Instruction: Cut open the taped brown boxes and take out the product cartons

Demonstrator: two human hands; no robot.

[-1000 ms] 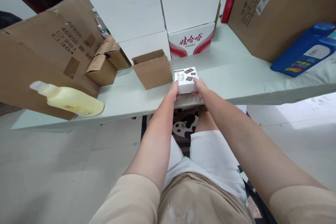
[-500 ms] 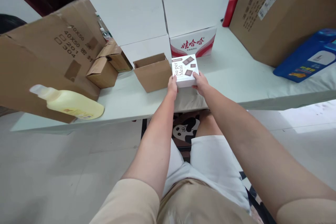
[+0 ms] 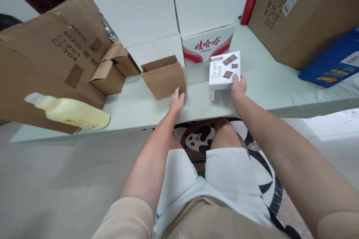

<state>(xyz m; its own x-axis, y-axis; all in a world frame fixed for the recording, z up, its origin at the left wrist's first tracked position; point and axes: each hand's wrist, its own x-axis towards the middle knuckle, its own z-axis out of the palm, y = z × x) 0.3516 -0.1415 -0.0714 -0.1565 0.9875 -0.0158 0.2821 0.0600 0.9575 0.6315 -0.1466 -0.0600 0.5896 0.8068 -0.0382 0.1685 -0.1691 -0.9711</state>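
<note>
My right hand (image 3: 238, 85) grips the right edge of a small white box (image 3: 224, 70) printed "Super Meal" with brown chocolate squares. A small pale strip (image 3: 212, 95) shows just below that box. My left hand (image 3: 176, 102) is at the lower right corner of an open brown cardboard box (image 3: 164, 81), fingers stretched out and apart. Whether the fingertips touch the cardboard I cannot tell. The brown box stands upright on the table, its top open; its inside is mostly hidden.
On the pale green tablecloth (image 3: 131, 108) a yellow bottle (image 3: 78, 113) leans at left by a large carton (image 3: 56, 59) and smaller cartons (image 3: 108, 76). White boxes (image 3: 140, 11) stand behind. At right are a red bottle (image 3: 251, 0), a big carton (image 3: 303, 18) and a blue jug (image 3: 331, 63).
The white box has moved right in my right hand. My left hand has let go of it and shifted left to the open brown box.
</note>
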